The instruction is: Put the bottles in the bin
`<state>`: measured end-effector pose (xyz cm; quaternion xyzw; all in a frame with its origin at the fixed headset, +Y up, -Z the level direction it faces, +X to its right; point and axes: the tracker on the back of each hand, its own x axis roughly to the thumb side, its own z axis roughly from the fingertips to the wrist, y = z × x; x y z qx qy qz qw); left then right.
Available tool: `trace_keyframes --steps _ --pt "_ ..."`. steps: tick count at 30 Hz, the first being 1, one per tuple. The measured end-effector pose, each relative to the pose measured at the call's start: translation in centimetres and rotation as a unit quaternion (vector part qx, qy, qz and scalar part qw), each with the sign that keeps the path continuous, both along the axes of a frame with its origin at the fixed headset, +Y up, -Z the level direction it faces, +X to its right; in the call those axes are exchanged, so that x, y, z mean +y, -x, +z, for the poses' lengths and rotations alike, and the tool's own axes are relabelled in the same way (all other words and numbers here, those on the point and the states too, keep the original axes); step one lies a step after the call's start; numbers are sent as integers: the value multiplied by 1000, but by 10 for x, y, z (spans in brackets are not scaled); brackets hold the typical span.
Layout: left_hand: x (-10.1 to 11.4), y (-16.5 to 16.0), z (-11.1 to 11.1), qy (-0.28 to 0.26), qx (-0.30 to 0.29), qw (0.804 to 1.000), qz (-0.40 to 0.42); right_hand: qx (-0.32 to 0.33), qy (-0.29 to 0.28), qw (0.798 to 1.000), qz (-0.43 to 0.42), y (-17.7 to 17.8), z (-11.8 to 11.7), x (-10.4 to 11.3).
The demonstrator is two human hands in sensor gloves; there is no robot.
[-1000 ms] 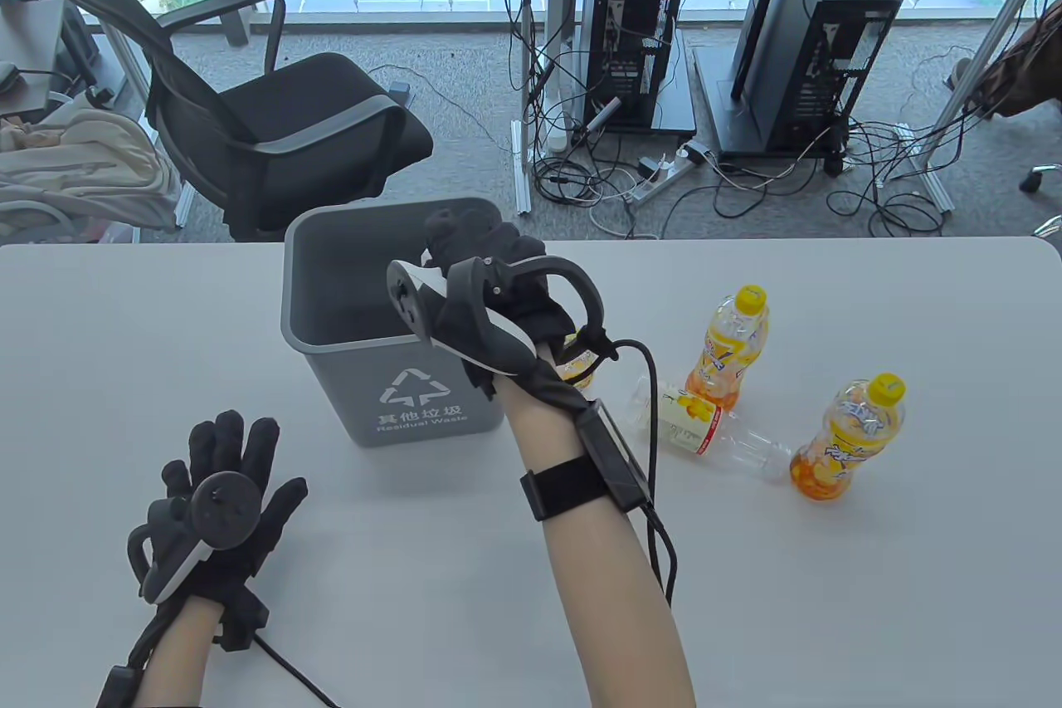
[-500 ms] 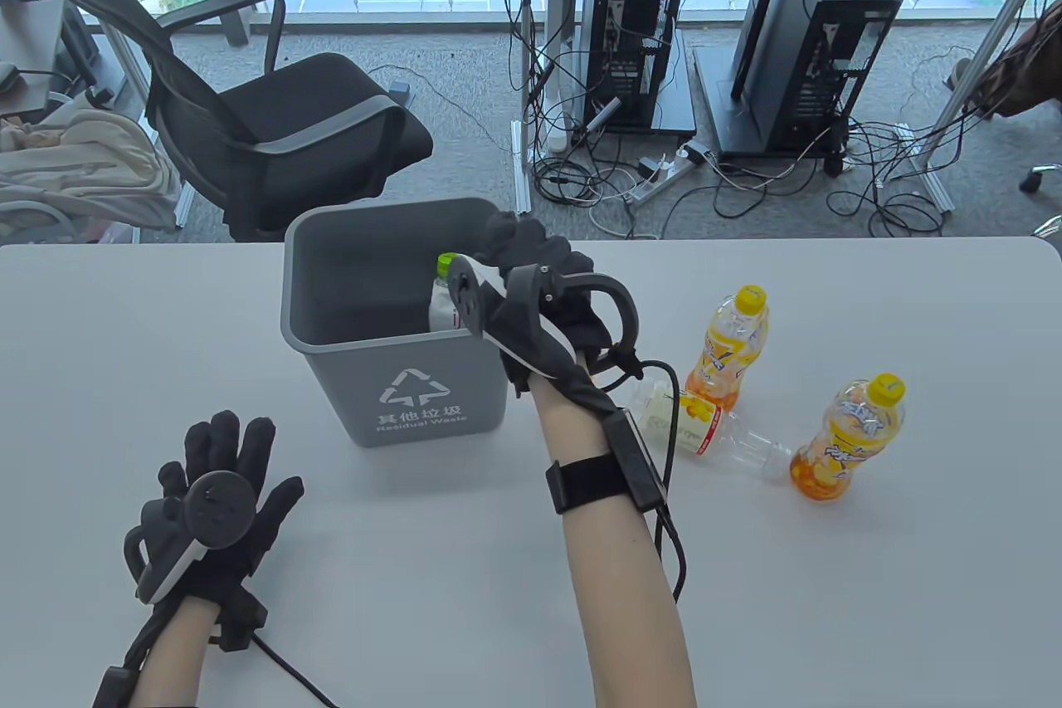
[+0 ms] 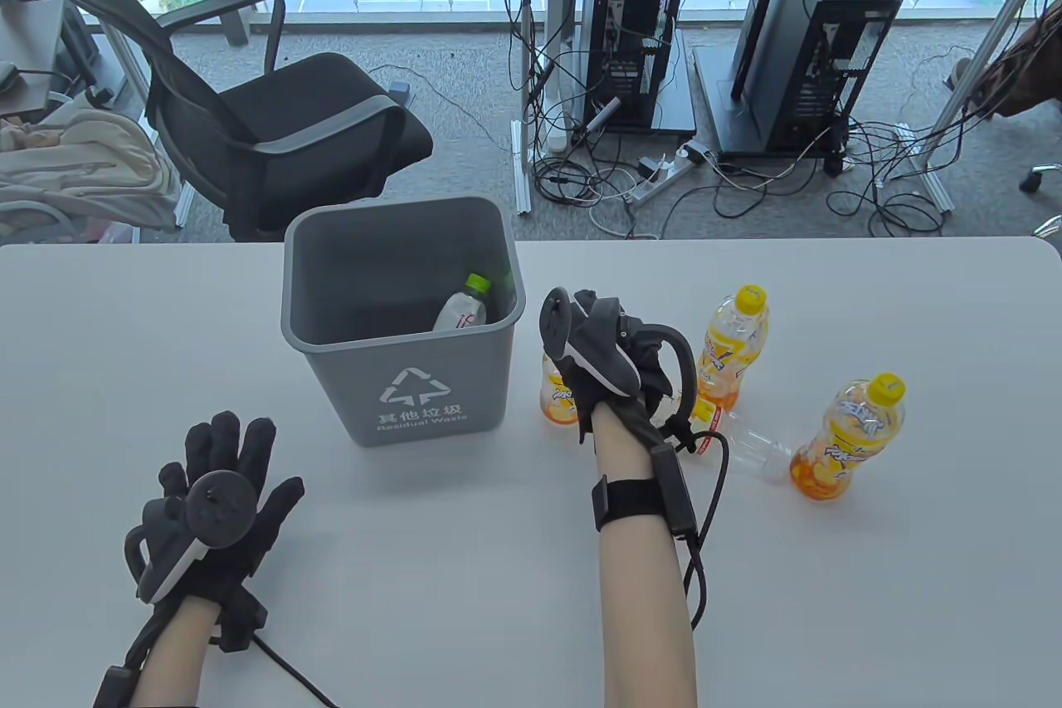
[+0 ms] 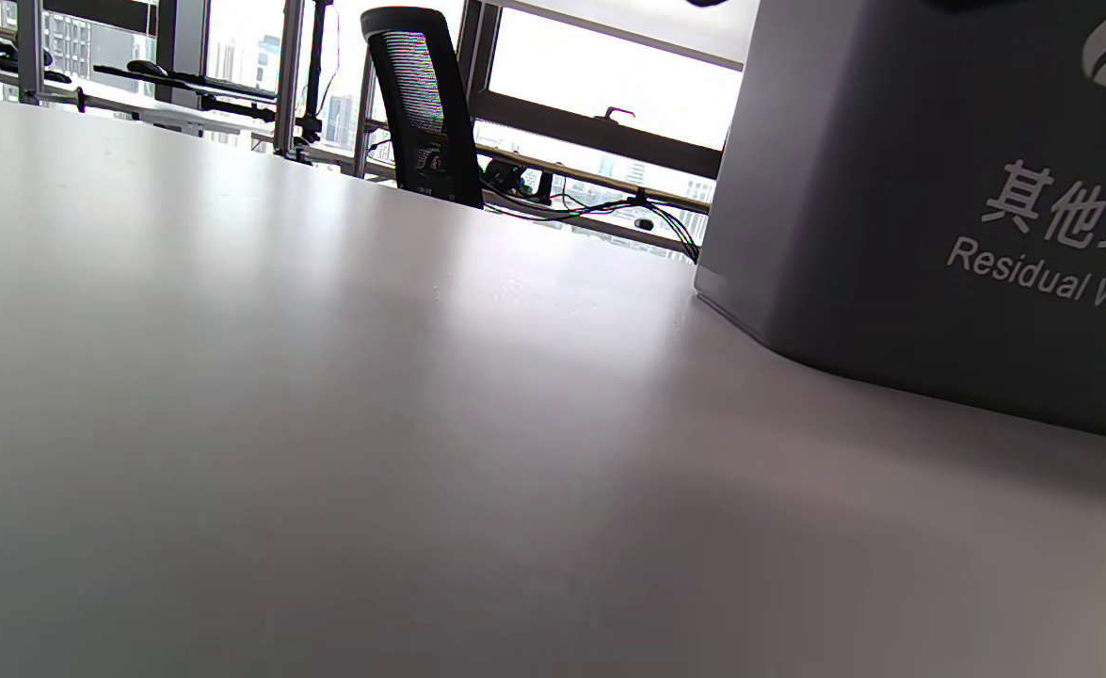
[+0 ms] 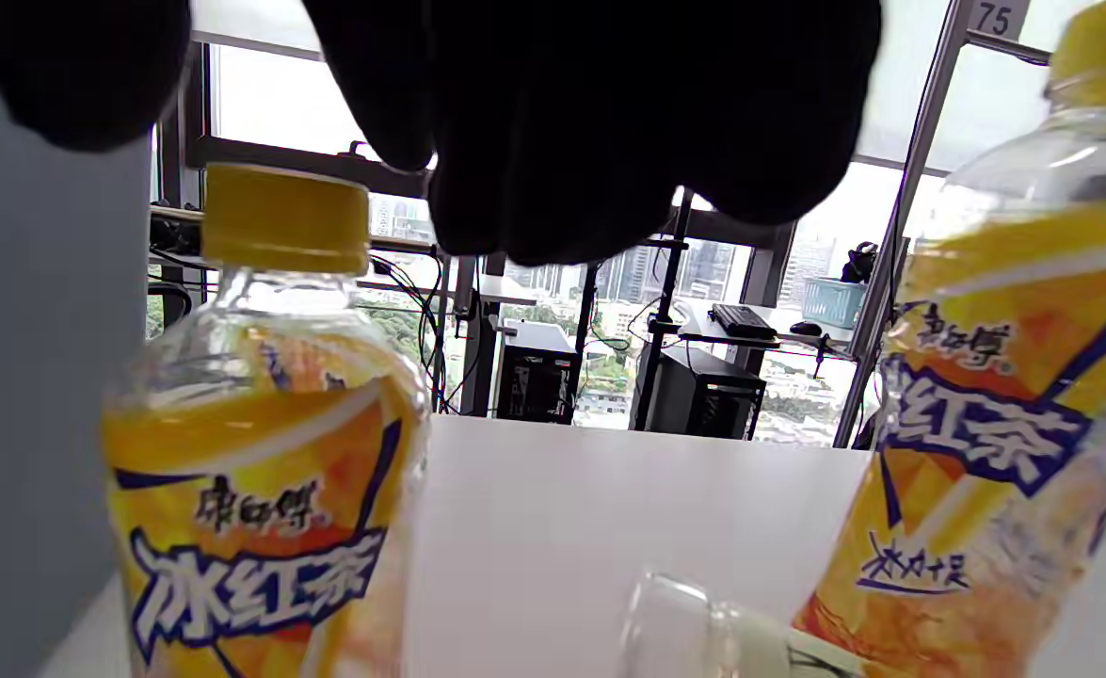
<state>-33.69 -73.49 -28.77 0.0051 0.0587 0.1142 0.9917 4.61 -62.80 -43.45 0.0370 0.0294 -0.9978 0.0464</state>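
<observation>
- A grey waste bin [image 3: 398, 376], printed with a recycling symbol and the words "Residual Waste", stands on the white table [image 3: 431, 575]; one clear bottle with a green cap [image 3: 461, 308] lies tilted inside, leaning toward the bin's right wall.
- The gloved right hand [image 3: 618, 355] hangs low over the table just right of the bin, tracker on its back, among the bottles that are not yet binned.
- In the right wrist view its dark fingers [image 5: 600, 122] hang above an upright yellow-capped iced tea bottle [image 5: 265, 443] without touching it; they hold nothing there, though how far they spread cannot be told.
- That iced tea bottle [image 3: 557, 394] stands just beside the bin's right wall, partly hidden by the hand in the table view.
- A second iced tea bottle [image 3: 734, 347] stands upright just right of the hand.
- A clear bottle with a yellow label [image 3: 747, 446] lies on its side between it and a third iced tea bottle [image 3: 850, 438], which stands nearer the table's right side.
- The gloved left hand [image 3: 220, 509] rests flat on the table in front of the bin and to its left, fingers spread wide, holding nothing.
- Beyond the table's far edge stand a black office chair [image 3: 274, 102] and computer towers [image 3: 635, 44] on the floor amid cables.
</observation>
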Motion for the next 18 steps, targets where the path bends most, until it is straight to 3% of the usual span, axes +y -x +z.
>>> trace_keyframes --steps 9,18 --pt "-1 0 0 4 0 1000 -4 9 -10 1000 -13 5 -3 -17" --pt "-2 -1 -1 8 1 1000 -5 21 -19 999 -20 3 0 -8"
